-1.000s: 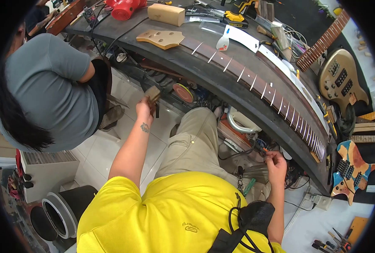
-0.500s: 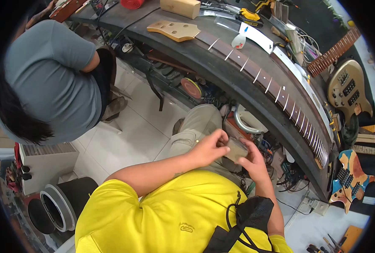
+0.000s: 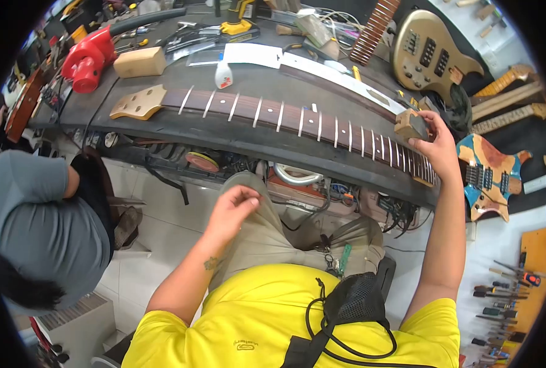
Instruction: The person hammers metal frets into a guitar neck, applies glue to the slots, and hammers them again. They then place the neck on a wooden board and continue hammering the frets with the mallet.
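My right hand [image 3: 435, 144] is closed around a small wooden block [image 3: 410, 124] with a dark face. It is over the far right of the workbench, above the body end of a guitar neck [image 3: 291, 116]. The neck lies along the bench's front edge, with a dark fretboard, bright cross lines at the frets and a pale bare headstock [image 3: 139, 103] at left. My left hand [image 3: 231, 214] hovers near my knee, fingers loosely curled, thumb apart, with nothing visible in it.
Behind the neck lie a small white bottle [image 3: 223, 75], a long straight bar [image 3: 346, 83], a wood block [image 3: 140, 62] and a red blower [image 3: 89, 59]. Guitar bodies [image 3: 435, 55] stand at right. A person in grey [image 3: 46, 214] sits at left.
My hands have parted from the block over my lap. The right hand has carried it up to the bench's right end; the left has moved left. The view has turned towards the bench.
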`<state>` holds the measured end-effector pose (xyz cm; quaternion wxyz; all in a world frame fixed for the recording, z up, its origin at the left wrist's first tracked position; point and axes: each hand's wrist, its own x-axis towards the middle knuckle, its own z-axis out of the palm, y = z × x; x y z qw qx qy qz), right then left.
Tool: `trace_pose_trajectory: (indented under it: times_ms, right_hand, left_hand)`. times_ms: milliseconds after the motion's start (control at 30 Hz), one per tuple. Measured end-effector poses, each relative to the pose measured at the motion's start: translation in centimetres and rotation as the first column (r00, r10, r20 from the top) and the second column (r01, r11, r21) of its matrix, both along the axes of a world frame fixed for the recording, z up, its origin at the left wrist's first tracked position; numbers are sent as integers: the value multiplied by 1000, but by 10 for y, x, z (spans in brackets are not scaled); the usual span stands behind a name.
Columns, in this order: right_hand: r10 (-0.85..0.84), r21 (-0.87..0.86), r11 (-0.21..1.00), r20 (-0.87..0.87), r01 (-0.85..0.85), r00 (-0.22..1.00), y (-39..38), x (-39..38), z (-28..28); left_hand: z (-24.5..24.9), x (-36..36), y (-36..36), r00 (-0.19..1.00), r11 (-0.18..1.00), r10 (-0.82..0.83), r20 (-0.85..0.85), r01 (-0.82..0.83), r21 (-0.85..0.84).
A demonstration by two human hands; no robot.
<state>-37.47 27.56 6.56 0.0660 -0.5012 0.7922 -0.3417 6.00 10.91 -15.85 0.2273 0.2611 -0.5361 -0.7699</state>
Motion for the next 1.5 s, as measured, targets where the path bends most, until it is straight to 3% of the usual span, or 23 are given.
trace_pose_trajectory:
  times_ms: [33,100,200,267,333,400,433,500,533,600,633,700,733,800,867,933,1000,1067,1167,1267,1500]
  right_hand:
    - [25,-1,1000,1,-25,1000,-3,-5,0]
    - [-63,176,982,-39,69,997,-13,-7,-9]
    - [17,158,987,-83,-4,996,-20,-36,-30]
    - [-75,189,978,-83,90,994,-20,-31,-26]
    - [-95,131,981,-300,140,949,-8,-24,-20]
    - [-168,29,984,-152,175,974,16,-37,-22]
    - [-166,39,984,-113,172,980,34,-38,-21]
    - [-143,35,989,-28,144,989,73,-38,-22]
    - [-145,33,989,-31,146,989,89,-42,-29]
    - [-174,35,984,-3,174,985,119,-51,-46]
    - [-189,117,973,-78,197,979,129,-55,-49]
    - [-186,162,968,-39,190,982,128,-39,-50]
    - [-190,163,969,8,186,982,126,-35,-51]
    - [-214,188,960,23,206,977,122,-38,-47]
    - [-229,203,955,38,216,973,126,-38,-44]
    - [-120,246,957,-135,151,984,121,-41,-41]
    - [-103,248,958,-175,145,979,122,-50,-45]
    - [-130,215,970,78,111,988,120,-53,-44]
    - [-129,198,976,174,93,976,119,-61,-42]
    - [-133,194,978,293,77,947,113,-61,-44]
    - [-113,113,990,324,80,939,116,-58,-53]
  left_hand:
    - [-2,3,-12,996,996,84,-26,-83,28]
    - [-7,13,-36,971,970,241,-10,-240,34]
    - [-10,35,-72,909,903,414,-46,-403,146]
    - [-12,50,-98,839,824,544,-14,-531,200]
    - [-28,64,-132,732,709,680,-27,-648,278]
    - [-48,75,-165,662,634,746,-69,-674,379]
    - [-56,75,-180,672,640,738,-63,-667,382]
    - [-70,70,-214,625,474,774,100,-678,562]
    - [-86,68,-234,627,476,773,97,-675,564]
    - [-126,65,-264,792,610,605,82,-527,592]
    - [-137,61,-275,796,612,599,83,-522,594]
    - [-146,49,-290,860,681,504,80,-452,576]
    - [-135,40,-286,869,692,490,75,-440,573]
    - [-111,24,-276,780,578,621,72,-518,631]
    - [-127,21,-289,792,596,597,127,-544,590]
    - [-134,23,-296,785,628,603,139,-575,524]
    - [-119,20,-290,781,637,617,96,-567,522]
    - [-107,16,-280,726,571,685,63,-589,572]
    - [-107,9,-275,664,592,745,-62,-615,521]
    - [-94,6,-267,593,538,803,-63,-676,504]
    - [-105,11,-285,731,608,675,-101,-474,637]
